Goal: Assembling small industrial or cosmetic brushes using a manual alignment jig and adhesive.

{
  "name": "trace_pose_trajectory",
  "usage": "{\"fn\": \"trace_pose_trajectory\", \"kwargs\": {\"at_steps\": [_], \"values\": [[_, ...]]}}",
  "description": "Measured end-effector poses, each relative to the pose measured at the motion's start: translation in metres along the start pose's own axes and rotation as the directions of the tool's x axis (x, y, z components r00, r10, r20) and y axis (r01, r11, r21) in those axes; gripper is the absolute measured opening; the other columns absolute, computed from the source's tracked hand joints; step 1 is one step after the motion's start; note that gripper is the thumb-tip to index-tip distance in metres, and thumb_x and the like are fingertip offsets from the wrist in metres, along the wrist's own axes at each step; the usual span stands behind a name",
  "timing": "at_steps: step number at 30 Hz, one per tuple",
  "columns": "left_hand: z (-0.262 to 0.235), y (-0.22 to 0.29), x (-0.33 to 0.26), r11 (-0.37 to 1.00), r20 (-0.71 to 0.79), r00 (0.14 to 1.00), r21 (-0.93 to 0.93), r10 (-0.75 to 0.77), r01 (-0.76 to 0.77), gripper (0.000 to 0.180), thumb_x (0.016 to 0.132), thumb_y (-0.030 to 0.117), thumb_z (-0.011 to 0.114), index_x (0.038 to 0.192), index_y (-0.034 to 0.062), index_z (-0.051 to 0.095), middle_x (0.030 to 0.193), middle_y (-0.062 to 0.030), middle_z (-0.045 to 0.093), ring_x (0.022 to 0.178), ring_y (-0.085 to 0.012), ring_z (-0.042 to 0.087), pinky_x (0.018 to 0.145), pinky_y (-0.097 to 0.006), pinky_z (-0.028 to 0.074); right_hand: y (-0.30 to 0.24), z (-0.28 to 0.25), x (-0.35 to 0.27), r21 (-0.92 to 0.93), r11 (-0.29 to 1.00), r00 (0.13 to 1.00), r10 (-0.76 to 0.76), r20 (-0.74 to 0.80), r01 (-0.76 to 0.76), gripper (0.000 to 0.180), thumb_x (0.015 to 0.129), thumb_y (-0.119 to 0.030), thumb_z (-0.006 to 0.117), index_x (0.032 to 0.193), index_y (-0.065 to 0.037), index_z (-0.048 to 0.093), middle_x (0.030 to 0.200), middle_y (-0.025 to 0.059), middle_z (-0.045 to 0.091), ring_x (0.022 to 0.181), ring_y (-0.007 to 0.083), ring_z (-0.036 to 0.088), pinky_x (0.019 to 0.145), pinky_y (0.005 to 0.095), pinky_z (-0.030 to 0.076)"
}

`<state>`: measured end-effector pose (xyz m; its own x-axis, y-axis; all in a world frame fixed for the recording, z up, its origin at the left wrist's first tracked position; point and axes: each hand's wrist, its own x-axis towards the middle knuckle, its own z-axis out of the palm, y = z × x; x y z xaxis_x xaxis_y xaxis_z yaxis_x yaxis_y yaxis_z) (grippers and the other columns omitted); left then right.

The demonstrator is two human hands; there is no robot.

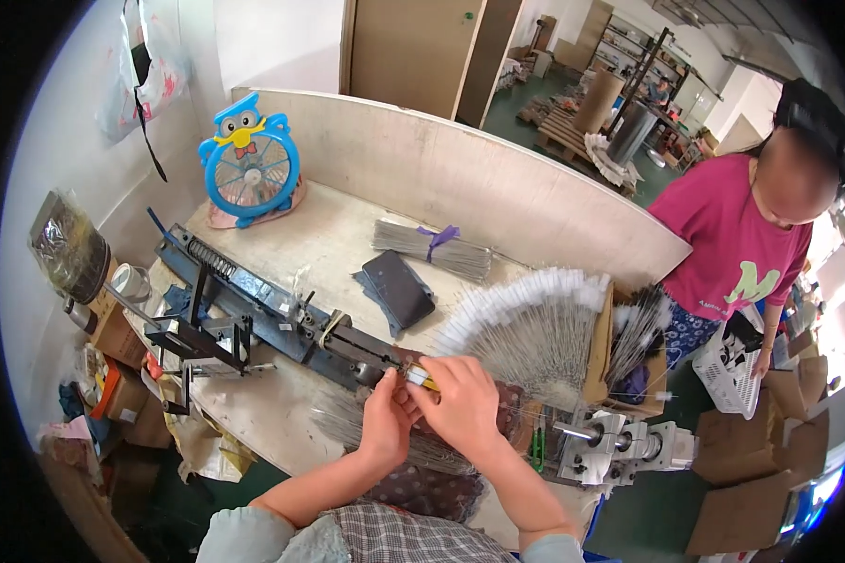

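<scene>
Close together over the near end of a long metal bench fixture (286, 324), my two hands meet. Between the thumb and fingers of my right hand (465, 403) is a small yellow and white handheld piece (420, 376), its exact kind unclear. My left hand (387, 422) is closed in a pinch beside it; what it grips is hidden. Thin metal wires (347, 418) lie under and beside my left hand. To the right, a wide fan of wires with white tips (545, 328) spreads over the table.
A wire bundle with a purple tie (437, 248), a dark phone (399, 283) and a blue toy-shaped fan (251, 174) stand or lie farther back. Green-handled snips (538, 446) rest near a metal clamp device (629, 446). Another person (737, 235) holds a white basket (726, 373) at right.
</scene>
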<state>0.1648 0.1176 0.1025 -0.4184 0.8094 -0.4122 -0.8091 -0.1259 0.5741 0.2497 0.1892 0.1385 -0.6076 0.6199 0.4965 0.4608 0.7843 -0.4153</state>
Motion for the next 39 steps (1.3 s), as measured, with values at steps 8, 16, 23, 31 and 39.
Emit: {"fn": "trace_pose_trajectory", "kwargs": {"at_steps": [8, 16, 23, 31, 39], "values": [[-0.004, -0.004, 0.000, 0.999, 0.092, 0.995, -0.022, 0.034, -0.032, 0.014, 0.090, 0.014, 0.051, 0.096, 0.0013, 0.054, 0.092, -0.0065, 0.061, 0.084, -0.0139, 0.060, 0.076, -0.029, 0.048, 0.009, -0.009, -0.007, -0.068, 0.992, 0.994, -0.108, -0.017, 0.106, 0.024, 0.071, -0.017, 0.069, 0.095, -0.014, 0.067, 0.093, 0.0005, 0.061, 0.091, 0.0202, 0.056, 0.075, 0.0349, 0.045], [0.001, -0.005, -0.001, 0.998, 0.061, 0.996, 0.010, 0.067, -0.068, 0.016, 0.088, 0.008, 0.053, 0.100, -0.0029, 0.056, 0.094, -0.0089, 0.062, 0.085, -0.0155, 0.062, 0.080, -0.029, 0.050, 0.016, -0.016, -0.011, -0.043, 0.991, 0.990, -0.132, -0.038, 0.131, 0.020, 0.069, -0.015, 0.071, 0.089, -0.014, 0.070, 0.091, 0.0024, 0.062, 0.089, 0.0225, 0.057, 0.074, 0.0345, 0.046], [0.001, -0.002, -0.003, 0.998, 0.031, 0.997, 0.018, 0.067, -0.068, 0.015, 0.086, 0.007, 0.054, 0.098, -0.0017, 0.054, 0.092, -0.0081, 0.061, 0.084, -0.0157, 0.061, 0.078, -0.030, 0.050, 0.012, -0.015, -0.016, 0.018, 0.993, 0.991, -0.114, -0.067, 0.115, 0.026, 0.066, -0.012, 0.073, 0.091, -0.009, 0.068, 0.093, 0.0050, 0.062, 0.089, 0.0251, 0.057, 0.075, 0.0358, 0.046], [0.015, 0.006, -0.007, 0.997, -0.001, 1.000, -0.077, 0.001, -0.001, 0.006, 0.087, 0.010, 0.050, 0.086, 0.0042, 0.052, 0.072, 0.0005, 0.052, 0.068, -0.0106, 0.054, 0.071, -0.028, 0.047, 0.008, -0.005, -0.018, -0.070, 0.998, 0.989, -0.020, -0.147, 0.010, 0.031, 0.066, -0.015, 0.074, 0.095, -0.008, 0.067, 0.095, 0.0046, 0.062, 0.089, 0.0242, 0.057, 0.076, 0.0350, 0.045], [-0.013, -0.011, 0.005, 0.995, 0.100, 0.992, -0.078, 0.072, -0.065, 0.011, 0.090, 0.009, 0.047, 0.093, 0.0021, 0.055, 0.090, -0.0059, 0.060, 0.081, -0.0140, 0.060, 0.075, -0.026, 0.048, 0.003, -0.005, -0.015, -0.044, 0.995, 0.989, -0.099, -0.108, 0.095, 0.023, 0.069, -0.016, 0.072, 0.091, -0.011, 0.069, 0.094, 0.0038, 0.062, 0.088, 0.0231, 0.057, 0.076, 0.0346, 0.044]]}}
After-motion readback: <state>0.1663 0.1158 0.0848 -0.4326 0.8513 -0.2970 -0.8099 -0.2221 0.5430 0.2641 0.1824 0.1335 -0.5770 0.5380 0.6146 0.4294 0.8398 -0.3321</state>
